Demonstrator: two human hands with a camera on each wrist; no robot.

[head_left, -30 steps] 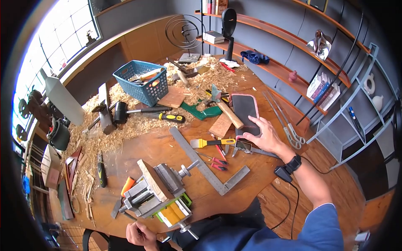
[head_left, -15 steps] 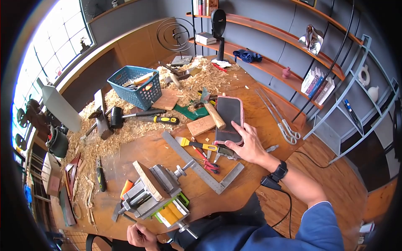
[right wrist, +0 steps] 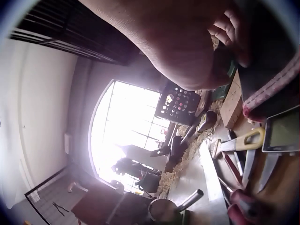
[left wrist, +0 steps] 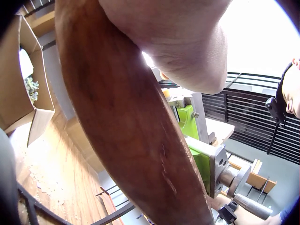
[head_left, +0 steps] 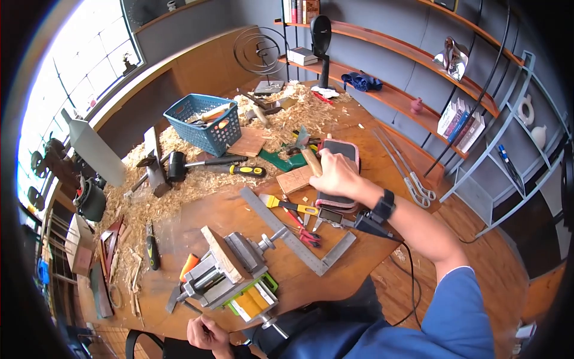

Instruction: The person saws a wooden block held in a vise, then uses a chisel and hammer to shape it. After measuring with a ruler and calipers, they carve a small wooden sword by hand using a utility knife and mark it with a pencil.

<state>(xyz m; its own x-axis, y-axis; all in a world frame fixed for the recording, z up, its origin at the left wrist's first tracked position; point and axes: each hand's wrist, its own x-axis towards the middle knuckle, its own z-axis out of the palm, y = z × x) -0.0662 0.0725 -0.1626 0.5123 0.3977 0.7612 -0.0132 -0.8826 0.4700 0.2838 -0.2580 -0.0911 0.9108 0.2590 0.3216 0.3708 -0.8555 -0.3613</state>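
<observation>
My right hand (head_left: 339, 175) lies over the black case (head_left: 341, 148) with pink edging, its fingers bent round the wooden handle (head_left: 310, 160) of a metal-headed tool. In the right wrist view the right hand (right wrist: 187, 42) hides most of its grip; the case (right wrist: 265, 51) is beside it. At the front table edge, my left hand (head_left: 208, 335) hangs loosely curled and holds nothing, left of the vise (head_left: 247, 254) that clamps a wooden board (head_left: 222, 253). The left wrist view shows the left hand (left wrist: 178, 42) against the brown table edge (left wrist: 131, 122).
A blue basket (head_left: 210, 136) of tools stands among wood shavings (head_left: 179, 197). Near the right hand lie a wooden block (head_left: 295, 179), a yellow brush (head_left: 287, 204), a digital caliper (head_left: 330, 216) and red-handled pliers (head_left: 310, 238). A steel square (head_left: 299, 253) lies right of the vise; long tongs (head_left: 412, 183) lie farther right.
My right hand has moved from the case's right edge leftward across it, and its spread fingers have bent round the wooden handle. The case shifted left beforehand. My left hand stays at the table edge.
</observation>
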